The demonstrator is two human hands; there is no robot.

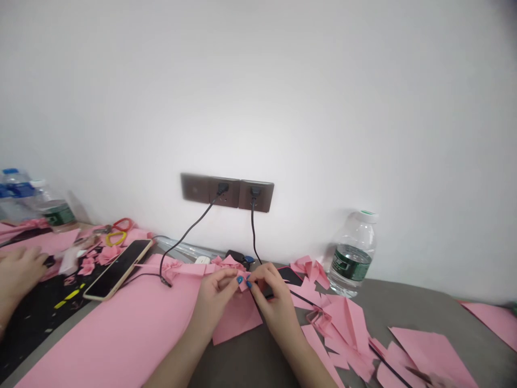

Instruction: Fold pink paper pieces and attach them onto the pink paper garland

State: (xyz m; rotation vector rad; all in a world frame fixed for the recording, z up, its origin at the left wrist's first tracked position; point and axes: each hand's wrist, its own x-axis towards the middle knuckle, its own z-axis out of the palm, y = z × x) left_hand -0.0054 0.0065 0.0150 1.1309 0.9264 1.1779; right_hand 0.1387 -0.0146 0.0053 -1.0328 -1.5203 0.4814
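Observation:
Near the middle of the table, my left hand [216, 296] and my right hand [273, 296] meet over a small piece of pink paper [243, 281]. Thumb and fingers of my left hand pinch it from the left, and my right hand's fingertips close on its right side. Blue nails show on both thumbs. Beneath the hands lies a flat pink sheet [238, 323]. A larger pink sheet [121, 334] spreads to the left. Folded and cut pink paper [345, 323] is scattered at the right.
Another person's hand [20, 272] rests at the far left, near scissors [116, 238] and a phone [119, 269]. A water bottle [352, 256] stands by the wall at the right. Black cables run down from the wall sockets [226, 191] to the table.

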